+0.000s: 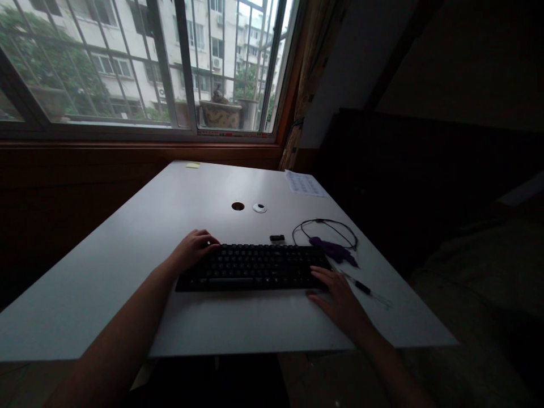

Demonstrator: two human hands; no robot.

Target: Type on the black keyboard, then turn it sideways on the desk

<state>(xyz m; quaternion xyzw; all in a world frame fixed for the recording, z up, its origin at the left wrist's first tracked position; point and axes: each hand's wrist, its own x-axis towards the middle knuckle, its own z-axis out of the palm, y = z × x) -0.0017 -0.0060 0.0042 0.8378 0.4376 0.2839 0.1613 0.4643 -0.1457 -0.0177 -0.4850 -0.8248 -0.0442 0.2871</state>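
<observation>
A black keyboard point(255, 266) lies on the white table, its long side towards me. My left hand point(193, 249) is closed about its far left corner, fingers curled at the back edge; a tiny white spot shows by the fingertips, too small to name. Over the right end of the keys, my right hand point(338, 289) rests with fingers stretched out and the thumb apart near the front edge. Just behind the keyboard sits a small black block-like piece point(277, 238). A purple cloth point(334, 250) touches or nearly touches its right rear corner.
A coiled black cable point(325, 221) lies behind the cloth. Right of my right hand is a thin tool with a black handle point(362, 287) and wire end. Farther back are a round hole point(238, 207), its white cover point(259, 208), a printed sheet point(305, 183) and a yellow pad point(192, 165).
</observation>
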